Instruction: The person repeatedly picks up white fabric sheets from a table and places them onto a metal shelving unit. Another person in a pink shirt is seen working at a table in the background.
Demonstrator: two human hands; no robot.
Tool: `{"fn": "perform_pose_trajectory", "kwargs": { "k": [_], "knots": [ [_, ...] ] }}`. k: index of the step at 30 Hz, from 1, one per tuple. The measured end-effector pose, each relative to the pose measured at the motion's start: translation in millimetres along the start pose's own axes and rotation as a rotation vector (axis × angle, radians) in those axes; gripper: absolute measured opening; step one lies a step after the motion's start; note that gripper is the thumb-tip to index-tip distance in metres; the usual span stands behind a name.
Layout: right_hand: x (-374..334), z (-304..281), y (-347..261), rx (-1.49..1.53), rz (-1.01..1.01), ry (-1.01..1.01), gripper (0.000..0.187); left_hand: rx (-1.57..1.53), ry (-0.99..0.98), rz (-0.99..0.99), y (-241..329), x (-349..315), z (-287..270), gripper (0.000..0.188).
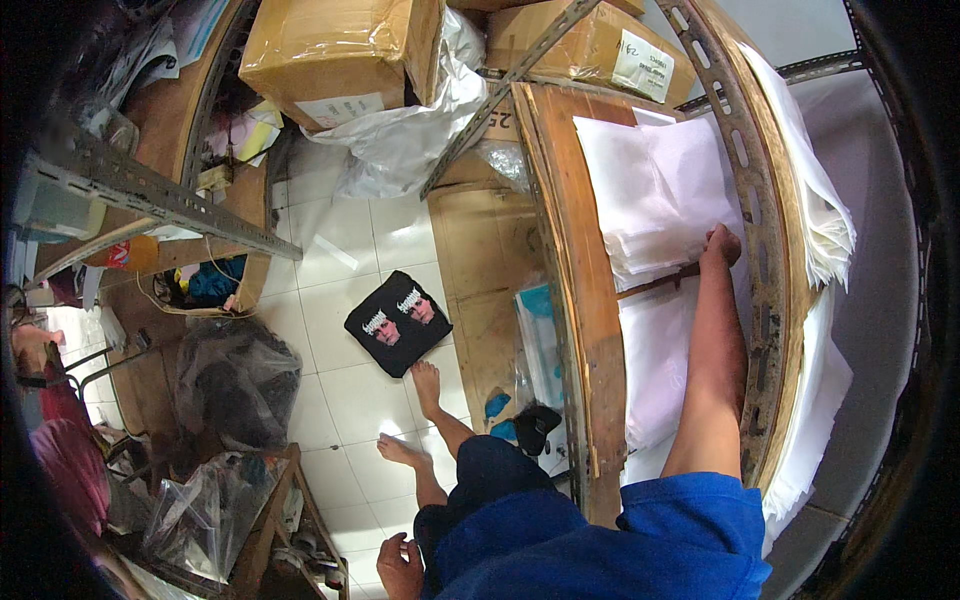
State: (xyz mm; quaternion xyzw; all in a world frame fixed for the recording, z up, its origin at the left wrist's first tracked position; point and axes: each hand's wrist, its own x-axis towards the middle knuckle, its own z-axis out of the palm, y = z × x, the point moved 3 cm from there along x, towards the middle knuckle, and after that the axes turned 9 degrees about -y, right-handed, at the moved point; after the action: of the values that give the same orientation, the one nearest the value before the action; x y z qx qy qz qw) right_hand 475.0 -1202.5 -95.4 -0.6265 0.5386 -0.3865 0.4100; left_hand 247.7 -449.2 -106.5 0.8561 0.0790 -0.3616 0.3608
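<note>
My right arm reaches into a wooden shelf, and my right hand (pixel 722 246) is closed at the near right corner of a stack of large white paper sheets (pixel 650 190). How many sheets it grips is hidden. Another pile of white sheets (pixel 657 375) lies nearer to me on the same shelf. Low by my side hangs my left hand (pixel 400 568), fingers loosely bent and apart, with nothing in it. On the tiles before my feet is a folded black cloth bundle (pixel 398 322) with two printed pictures on it.
Slotted metal posts (pixel 735 110) frame the shelf, with more paper (pixel 812 180) beyond them. Cardboard boxes (pixel 335 55) and a white plastic sheet (pixel 405 145) stand ahead. Leftward are a dark plastic bag (pixel 240 385), a clear bag (pixel 212 515) and a cluttered rack (pixel 150 195).
</note>
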Motion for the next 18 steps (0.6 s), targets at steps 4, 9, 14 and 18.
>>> {"fn": "perform_pose_trajectory", "kwargs": {
  "k": [4,9,14,18],
  "knots": [
    [25,-9,33,-0.091,-0.034,-0.114,0.020,0.005,0.002,0.002,3,6,-11,0.023],
    [82,-34,66,-0.143,-0.043,-0.187,0.024,-0.044,0.003,0.004,18,6,-33,0.022],
    [52,-36,45,-0.437,-0.195,-0.147,0.030,0.010,0.061,0.057,14,-4,-35,0.023],
    [22,-12,50,-0.170,-0.142,-0.216,0.037,0.073,0.110,0.060,11,-22,-31,0.021]
  ]
}}
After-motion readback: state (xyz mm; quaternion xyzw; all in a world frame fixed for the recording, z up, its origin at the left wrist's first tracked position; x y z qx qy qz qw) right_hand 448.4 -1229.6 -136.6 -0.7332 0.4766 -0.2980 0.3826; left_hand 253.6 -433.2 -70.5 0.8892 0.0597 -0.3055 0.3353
